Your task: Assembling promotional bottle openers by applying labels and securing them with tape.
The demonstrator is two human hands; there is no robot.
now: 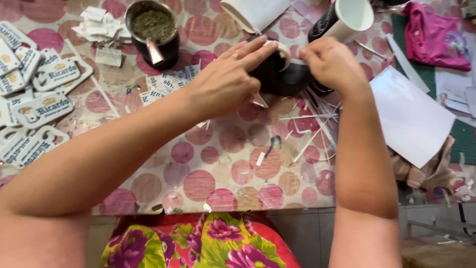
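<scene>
Both hands clamp the black cup (277, 74): left hand (223, 82) over it, right hand (332, 62) beside; paper strips (312, 124) crowd the near side; spotted table (218, 168) open toward the edge.

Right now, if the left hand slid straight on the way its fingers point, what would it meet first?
The left hand points up and right, its fingers already lying on the black cup. Straight beyond that, it would probably reach the right hand gripping the cup's other side, though depth is unclear.
</scene>
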